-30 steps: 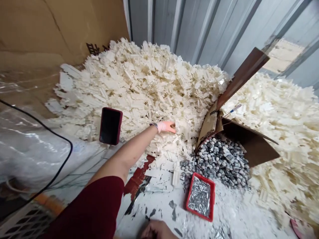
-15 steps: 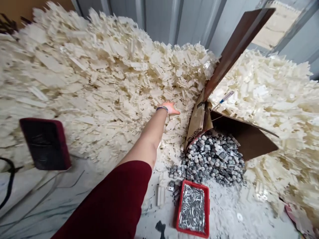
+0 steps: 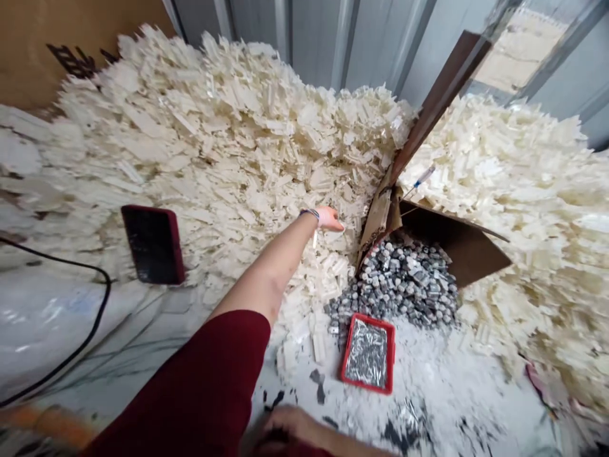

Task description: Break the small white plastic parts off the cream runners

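My left hand (image 3: 328,218), in a pink glove with a bracelet at the wrist, reaches out and touches a large heap of cream plastic pieces (image 3: 238,139). Its fingers lie close together, and I cannot tell if they hold a piece. My right hand (image 3: 285,424) is low at the bottom edge, curled over white scraps and dark patches on the floor (image 3: 295,412). A dark red sleeve (image 3: 181,387) covers my left upper arm. Next to my left hand, a phone in a dark red case (image 3: 153,244) lies at the heap's foot.
Grey metal pieces (image 3: 399,279) spill from a torn cardboard box (image 3: 451,241). A red tray of metal parts has its rim (image 3: 392,358) below them. A second cream heap (image 3: 518,190) rises right. A black cable (image 3: 80,336) crosses plastic sheeting (image 3: 52,317). Corrugated metal walls (image 3: 333,44) stand behind.
The view has swung and tilted, so the heap and phone shift in frame. My left hand stays at the heap. My right hand, absent half a second ago, is back at the bottom edge.
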Demonstrator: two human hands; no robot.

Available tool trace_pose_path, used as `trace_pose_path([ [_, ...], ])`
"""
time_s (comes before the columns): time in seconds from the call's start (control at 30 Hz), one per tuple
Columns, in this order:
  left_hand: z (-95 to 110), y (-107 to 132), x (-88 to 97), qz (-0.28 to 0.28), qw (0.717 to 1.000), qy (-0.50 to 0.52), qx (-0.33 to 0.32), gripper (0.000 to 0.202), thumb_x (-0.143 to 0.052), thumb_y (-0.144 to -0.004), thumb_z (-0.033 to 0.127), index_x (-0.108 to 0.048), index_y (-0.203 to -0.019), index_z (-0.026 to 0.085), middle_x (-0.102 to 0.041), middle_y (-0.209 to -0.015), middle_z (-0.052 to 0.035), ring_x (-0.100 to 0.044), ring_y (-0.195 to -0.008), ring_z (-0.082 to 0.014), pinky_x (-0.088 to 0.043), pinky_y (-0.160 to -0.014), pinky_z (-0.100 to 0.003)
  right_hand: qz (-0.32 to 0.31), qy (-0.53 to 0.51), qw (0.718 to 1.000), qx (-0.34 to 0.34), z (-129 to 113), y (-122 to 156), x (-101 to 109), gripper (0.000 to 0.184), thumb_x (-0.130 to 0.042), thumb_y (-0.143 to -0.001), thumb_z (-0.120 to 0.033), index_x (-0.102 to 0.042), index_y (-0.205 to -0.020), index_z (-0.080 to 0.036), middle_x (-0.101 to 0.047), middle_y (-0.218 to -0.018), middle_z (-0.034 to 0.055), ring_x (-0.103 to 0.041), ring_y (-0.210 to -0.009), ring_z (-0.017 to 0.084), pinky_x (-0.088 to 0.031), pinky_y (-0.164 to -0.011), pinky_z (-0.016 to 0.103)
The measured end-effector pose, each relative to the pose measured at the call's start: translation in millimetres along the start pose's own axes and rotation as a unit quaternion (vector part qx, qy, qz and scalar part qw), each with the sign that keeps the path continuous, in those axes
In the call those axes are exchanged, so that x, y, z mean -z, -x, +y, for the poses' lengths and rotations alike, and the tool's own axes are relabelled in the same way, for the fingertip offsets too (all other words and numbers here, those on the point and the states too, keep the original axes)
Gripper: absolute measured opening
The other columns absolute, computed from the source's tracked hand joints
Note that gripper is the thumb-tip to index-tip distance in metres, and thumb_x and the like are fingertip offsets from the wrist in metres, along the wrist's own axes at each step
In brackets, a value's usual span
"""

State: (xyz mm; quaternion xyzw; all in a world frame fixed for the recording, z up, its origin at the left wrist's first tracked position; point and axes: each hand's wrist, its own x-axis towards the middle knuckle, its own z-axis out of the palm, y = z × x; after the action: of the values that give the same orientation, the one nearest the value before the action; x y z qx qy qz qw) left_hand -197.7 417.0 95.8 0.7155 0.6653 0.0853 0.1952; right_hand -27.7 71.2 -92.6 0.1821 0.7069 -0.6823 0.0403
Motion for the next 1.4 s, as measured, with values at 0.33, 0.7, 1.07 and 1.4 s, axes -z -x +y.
trace_pose_path([
  [0.33, 24, 148, 16.3, 0.002, 0.992, -0.091, -0.084, 0.052, -0.059, -0.072, 0.046, -0.064, -0.116, 0.019, -0.065, -0.110, -0.0015, -0.055, -0.111, -0.0267, -0.036, -0.097, -0.032, 0.119, -0.173, 0.977, -0.023, -19, 15, -39, 0.030, -0.064, -0.074, -0.046, -0.051, -0.082, -0.021, -0.052, -0.053, -0.0056, -0.053, -0.047, 0.012, -0.046, -0.048, 0.025],
  [0.7, 2, 339, -127.4, -0.054, 0.969, -0.192, -0.147, 0.028, -0.053, -0.070, 0.017, -0.070, -0.089, 0.027, -0.053, -0.132, -0.0097, -0.035, -0.129, -0.0342, -0.023, -0.105, -0.052, 0.283, 0.022, 0.958, 0.034, -48, 149, -63, 0.019, -0.057, -0.081, -0.035, -0.061, -0.084, -0.017, -0.061, -0.075, 0.0003, -0.053, -0.066, 0.011, -0.044, -0.065, 0.024],
  [1.07, -5, 348, -148.9, 0.011, 0.929, -0.313, -0.199, 0.030, -0.038, -0.077, 0.026, -0.067, -0.073, 0.022, -0.068, -0.094, -0.0139, -0.050, -0.114, -0.0309, -0.025, -0.102, -0.048, 0.582, 0.179, 0.774, -0.172, 15, 328, -28, 0.018, -0.053, -0.080, -0.032, -0.062, -0.084, -0.018, -0.066, -0.078, 0.0040, -0.059, -0.071, 0.015, -0.046, -0.066, 0.028],
  [1.4, 42, 320, -149.3, -0.040, 0.972, -0.230, -0.001, 0.053, -0.044, -0.076, 0.055, -0.063, -0.107, 0.017, -0.064, -0.110, -0.0122, -0.057, -0.102, -0.0290, -0.043, -0.080, -0.033, 0.408, 0.364, 0.796, -0.258, 1, 305, 34, 0.018, -0.055, -0.081, -0.015, -0.065, -0.096, -0.021, -0.070, -0.090, 0.0037, -0.062, -0.082, 0.018, -0.041, -0.069, 0.026],
])
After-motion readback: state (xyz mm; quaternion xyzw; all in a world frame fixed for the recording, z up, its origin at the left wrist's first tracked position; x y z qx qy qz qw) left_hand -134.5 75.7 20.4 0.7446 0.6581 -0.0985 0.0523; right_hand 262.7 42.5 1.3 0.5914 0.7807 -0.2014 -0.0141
